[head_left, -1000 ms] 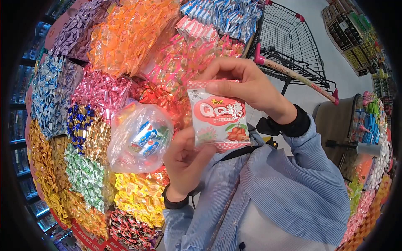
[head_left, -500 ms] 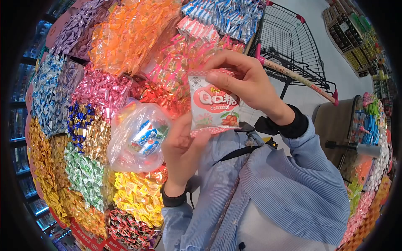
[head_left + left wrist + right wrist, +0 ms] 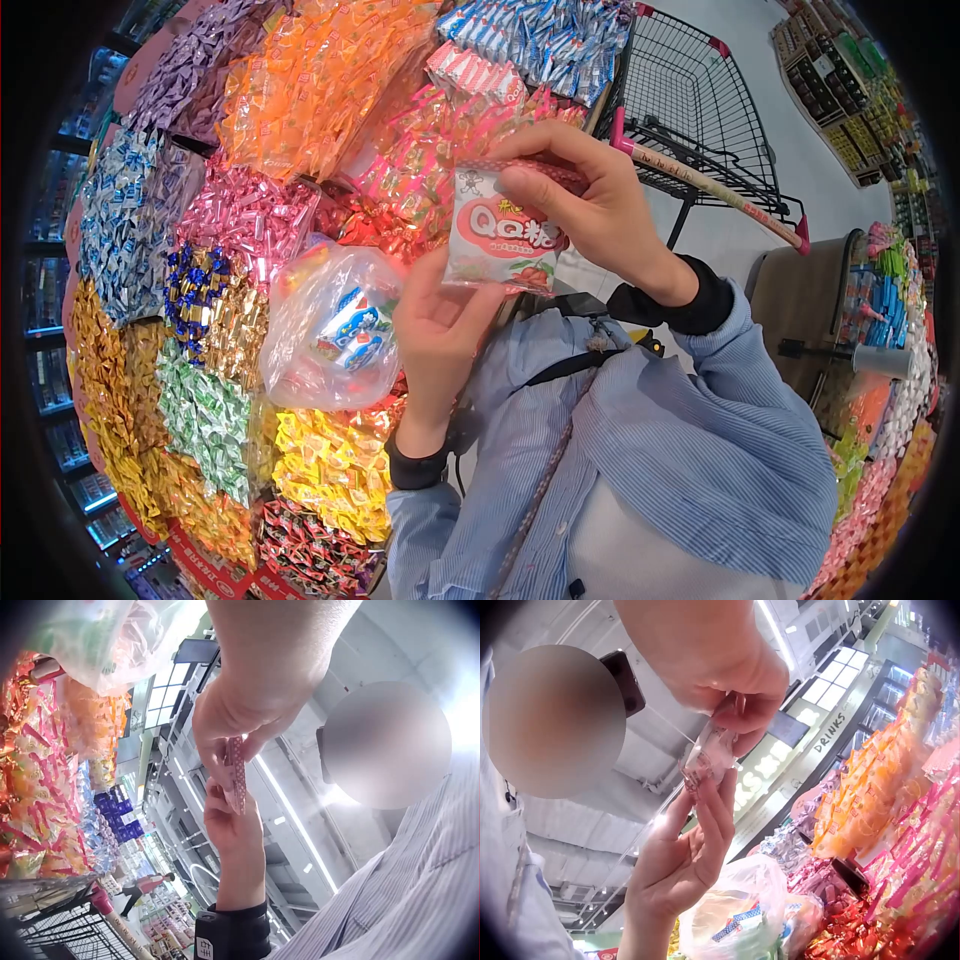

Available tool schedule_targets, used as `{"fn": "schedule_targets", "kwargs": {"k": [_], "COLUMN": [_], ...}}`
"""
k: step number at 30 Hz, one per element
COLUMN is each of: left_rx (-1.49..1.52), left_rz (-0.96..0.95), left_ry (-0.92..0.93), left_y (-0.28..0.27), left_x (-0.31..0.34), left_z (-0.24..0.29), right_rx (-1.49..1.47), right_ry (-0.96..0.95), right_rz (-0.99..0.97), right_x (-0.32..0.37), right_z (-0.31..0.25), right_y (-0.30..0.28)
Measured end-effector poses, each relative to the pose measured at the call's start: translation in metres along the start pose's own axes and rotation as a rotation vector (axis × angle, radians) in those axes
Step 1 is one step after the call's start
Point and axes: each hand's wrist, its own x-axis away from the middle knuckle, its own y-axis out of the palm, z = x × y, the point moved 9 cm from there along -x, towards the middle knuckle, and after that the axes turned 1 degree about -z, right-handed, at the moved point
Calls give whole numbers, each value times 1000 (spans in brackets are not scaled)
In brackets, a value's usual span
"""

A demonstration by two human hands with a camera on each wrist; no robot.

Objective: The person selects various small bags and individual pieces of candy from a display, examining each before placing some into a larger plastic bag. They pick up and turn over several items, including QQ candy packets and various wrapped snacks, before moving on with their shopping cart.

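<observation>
A white and red candy packet (image 3: pixel 505 235) with "QQ" lettering is held up between both hands in the head view. My right hand (image 3: pixel 605 215) pinches its upper edge, thumb across the front and covering the top right corner. At the bottom edge, my left hand (image 3: pixel 435 340) pinches with thumb and fingers. The left wrist view shows the packet (image 3: pixel 236 772) nearly edge-on between left hand (image 3: pixel 251 701) and right hand (image 3: pixel 236 829). In the right wrist view, fingertips of both hands grip opposite ends of the crinkled packet (image 3: pixel 711 754).
A clear plastic bag (image 3: pixel 330 330) with blue-and-white packets lies on piled candies beside my left hand. Sorted wrapped candies, including orange ones (image 3: pixel 310 85) and yellow ones (image 3: pixel 330 465), cover the display. A shopping cart (image 3: pixel 700 120) stands beyond my right hand.
The packet has moved up and slightly left, and its top edge now tips over. My left hand has risen with its lower edge; the right hand has shifted slightly.
</observation>
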Motion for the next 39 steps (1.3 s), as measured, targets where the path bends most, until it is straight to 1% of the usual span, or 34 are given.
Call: {"fn": "schedule_targets", "kwargs": {"k": [3,6,9,12,15,19,21,22,23,24,26,27,30,31,34,35,37,39], "left_rx": [17,-12,-64,-68,-63,-145,-187,-207,-159,-249,-431,-525,-946,-1015,-1163,-1214,-1315,-1384], "left_rz": [-30,-33,-28,-43,-46,30,104,141,219,250,315,271,89,37,-56,-51,-41,-126], "left_ry": [10,10,46,57,45,33,139,193,241,322,484,611,1090,1095,1248,1266,1300,1250], "left_y": [6,8,10,13,16,8,-5,-9,-13,-14,-15,-8,26,33,51,55,61,67], "left_x": [-3,-4,-4,-2,-1,1,1,2,4,6,13,16,42,45,62,66,73,76], "left_z": [1,3,6,6,8,8,10,12,16,23,35,44,68,69,62,59,53,51], "right_rx": [-34,17,-59,-157,-151,-207,-247,-283,-318,-355,-362,-366,-394,-491,-639,-700,-821,-851], "right_ry": [83,121,89,331,223,193,206,159,112,66,44,32,-93,-24,-105,-130,-181,-176], "right_rz": [-52,-21,-7,-51,-8,-15,-39,-70,-101,-132,-210,-248,-263,-268,-282,-289,-304,-318], "right_x": [2,1,-3,0,-3,-4,-2,-4,-4,-4,-5,-4,-3,-2,-4,-4,-3,-2], "right_z": [7,16,22,44,44,44,40,37,36,33,25,22,21,23,19,17,11,9], "right_y": [4,-1,-2,-1,-4,-2,-1,1,3,6,11,14,15,16,18,20,23,25]}}
